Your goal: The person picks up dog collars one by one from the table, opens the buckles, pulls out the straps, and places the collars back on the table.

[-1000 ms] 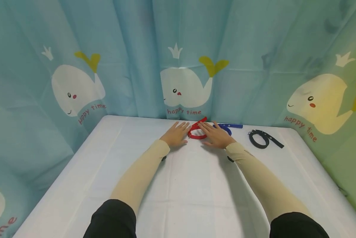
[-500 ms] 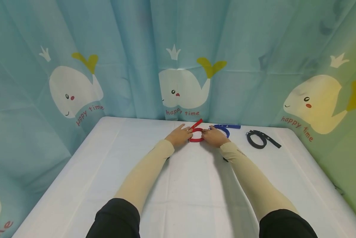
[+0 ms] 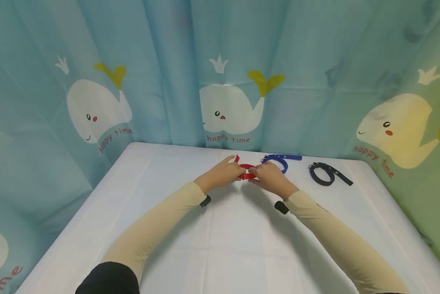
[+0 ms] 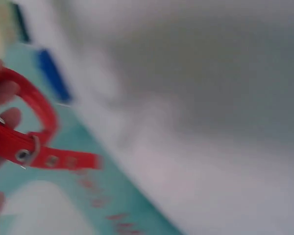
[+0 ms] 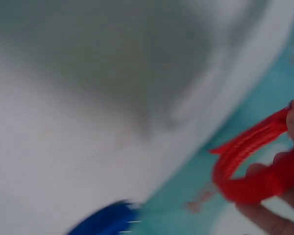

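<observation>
A red buckled collar [image 3: 247, 166], bent into a loop, is held between both hands near the back of the table. My left hand [image 3: 220, 174] grips its left side, and its free strap end sticks up beside those fingers. On the other side my right hand [image 3: 273, 179] pinches the loop. The left wrist view shows metal eyelets and a buckle on the red collar [image 4: 41, 110], with the fingers through and behind the loop. In the right wrist view, fingers and thumb hold the red collar [image 5: 235, 191] from the right edge.
A blue collar [image 3: 291, 157] lies just behind the right hand, partly covered by it. Farther right lies a black collar [image 3: 341, 175]. A whale-print curtain [image 3: 176, 81] hangs along the back edge of the white-covered table [image 3: 227, 253].
Both hands went from lying flat around the red collar to gripping it. They have brought it up and slightly toward me. The blue and black collars stay put.
</observation>
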`<state>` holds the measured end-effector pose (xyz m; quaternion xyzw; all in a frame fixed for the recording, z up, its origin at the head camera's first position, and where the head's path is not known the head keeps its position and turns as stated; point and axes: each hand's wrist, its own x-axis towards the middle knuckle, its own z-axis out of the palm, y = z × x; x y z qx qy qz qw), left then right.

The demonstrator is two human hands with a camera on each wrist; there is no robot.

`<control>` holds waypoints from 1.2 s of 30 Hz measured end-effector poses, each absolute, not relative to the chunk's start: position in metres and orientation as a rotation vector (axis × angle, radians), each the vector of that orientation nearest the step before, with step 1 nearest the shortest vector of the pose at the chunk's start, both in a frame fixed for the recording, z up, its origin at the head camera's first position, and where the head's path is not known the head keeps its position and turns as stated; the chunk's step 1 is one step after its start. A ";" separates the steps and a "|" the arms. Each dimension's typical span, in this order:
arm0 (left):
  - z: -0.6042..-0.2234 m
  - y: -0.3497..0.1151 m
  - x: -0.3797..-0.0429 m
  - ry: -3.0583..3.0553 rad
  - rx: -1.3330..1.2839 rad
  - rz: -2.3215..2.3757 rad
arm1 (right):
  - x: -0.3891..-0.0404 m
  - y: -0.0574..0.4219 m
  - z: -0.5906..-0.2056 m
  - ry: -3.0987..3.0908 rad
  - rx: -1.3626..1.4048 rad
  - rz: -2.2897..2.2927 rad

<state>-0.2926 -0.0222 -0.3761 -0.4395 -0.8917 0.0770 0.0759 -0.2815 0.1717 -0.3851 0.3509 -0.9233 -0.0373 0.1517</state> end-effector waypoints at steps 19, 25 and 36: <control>-0.316 -0.049 -0.196 -2.272 -1.269 -0.168 | -0.181 0.168 -0.332 -2.174 1.015 0.545; -0.312 -0.052 -0.191 -2.252 -1.169 -0.213 | -0.175 0.161 -0.320 -2.018 1.031 0.558; -0.306 -0.054 -0.186 -2.233 -1.105 -0.386 | -0.175 0.166 -0.312 -2.055 1.018 0.705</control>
